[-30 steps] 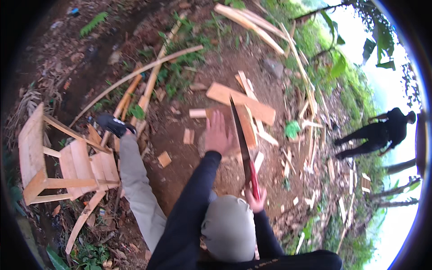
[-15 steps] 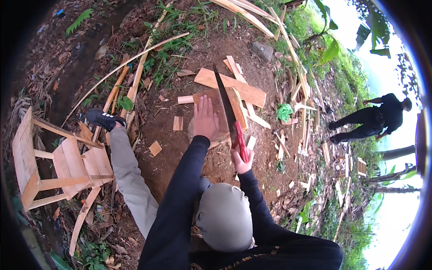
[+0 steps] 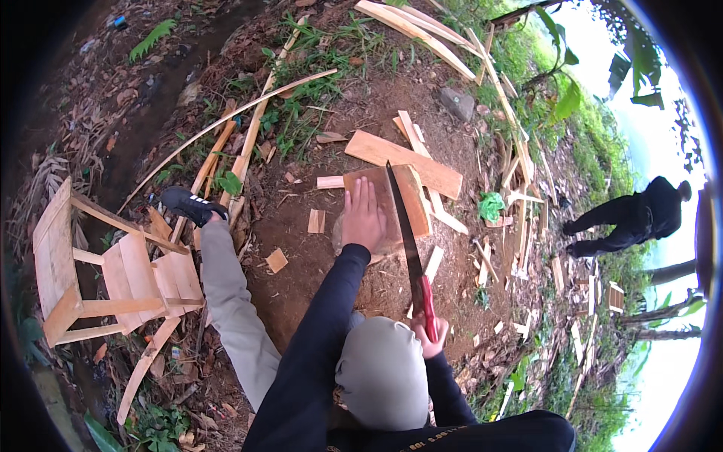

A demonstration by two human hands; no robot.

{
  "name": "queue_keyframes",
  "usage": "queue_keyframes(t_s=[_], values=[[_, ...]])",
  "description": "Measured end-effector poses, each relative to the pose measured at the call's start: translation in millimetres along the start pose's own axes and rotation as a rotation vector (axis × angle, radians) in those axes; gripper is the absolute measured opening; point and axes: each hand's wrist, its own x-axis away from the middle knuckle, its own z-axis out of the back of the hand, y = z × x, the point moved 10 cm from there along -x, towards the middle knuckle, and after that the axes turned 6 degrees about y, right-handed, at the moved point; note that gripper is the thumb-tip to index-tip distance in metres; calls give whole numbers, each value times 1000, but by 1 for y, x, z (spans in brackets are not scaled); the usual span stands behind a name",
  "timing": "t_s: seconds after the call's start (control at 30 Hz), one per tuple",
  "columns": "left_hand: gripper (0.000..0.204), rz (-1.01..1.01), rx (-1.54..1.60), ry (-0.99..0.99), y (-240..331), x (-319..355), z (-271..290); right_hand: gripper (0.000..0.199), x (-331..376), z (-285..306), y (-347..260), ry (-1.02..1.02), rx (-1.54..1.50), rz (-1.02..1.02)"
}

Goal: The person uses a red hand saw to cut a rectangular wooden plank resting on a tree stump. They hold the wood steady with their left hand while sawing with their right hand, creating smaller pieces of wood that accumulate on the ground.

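My left hand (image 3: 364, 218) lies flat, fingers stretched, on a brown wooden board (image 3: 388, 215) at the middle of the view. My right hand (image 3: 431, 339) is wrapped round the red handle (image 3: 427, 305) of a handsaw, nearer to my body. The long dark saw blade (image 3: 410, 245) slants away from me, and its far end lies across the board just right of my left hand. On the blade's right is a lighter, rough-edged wood piece (image 3: 413, 197); whether it is joined to the board, I cannot tell. What supports the board is mostly hidden.
Beyond the board lies a loose plank (image 3: 399, 162). A wooden chair-like frame (image 3: 113, 264) stands at left, near my outstretched leg (image 3: 230, 294). Wood offcuts (image 3: 276, 260) and a green plastic bag (image 3: 491, 206) lie on the soil. Another person (image 3: 633, 215) stands at far right.
My right hand has drawn the saw back toward my body, so the blade's tip now lies over the board. My left hand stays on the board. The whole view has shifted slightly.
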Motion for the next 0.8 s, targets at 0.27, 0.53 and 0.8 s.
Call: queue_keyframes(t_s=[0.27,0.53,0.8], values=[[62,17,-10,18,-7,1,-2,9,-54,-28,37,16,-120,-87],[64,7,5,35,9,-12,1,13,-94,-35,56,5,-150,-191],[65,16,-17,19,-5,1,-5,4,-28,-14,3,123,-71,-94]])
